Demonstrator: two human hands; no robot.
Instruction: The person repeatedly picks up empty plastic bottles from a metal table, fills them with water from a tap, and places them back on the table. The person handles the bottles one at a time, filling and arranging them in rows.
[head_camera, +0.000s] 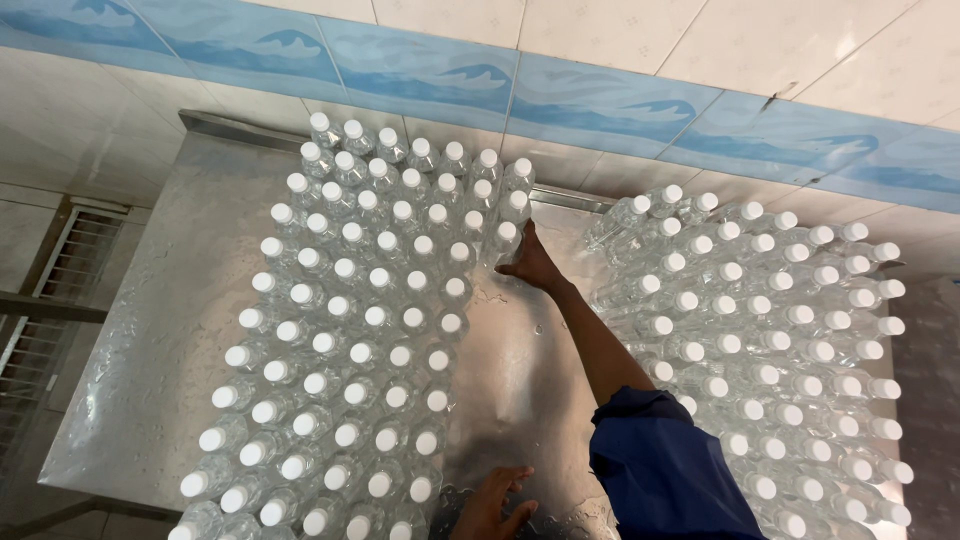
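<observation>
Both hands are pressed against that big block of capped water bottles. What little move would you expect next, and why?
Probably a short sideways push: the right hand is flat against the far end of the left bottle block, the left hand at its near end, and bare steel table separates it from the right bottle block.

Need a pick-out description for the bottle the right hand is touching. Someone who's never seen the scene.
Start at the wet metal table under the blue wave-tile band; two blocks of clear, white-capped bottles stand on it, split by a bare strip. Take the left block and follow its right edge toward the wall. The bottle is on that edge, third from the wall, the only one with the right hand against it.
</observation>
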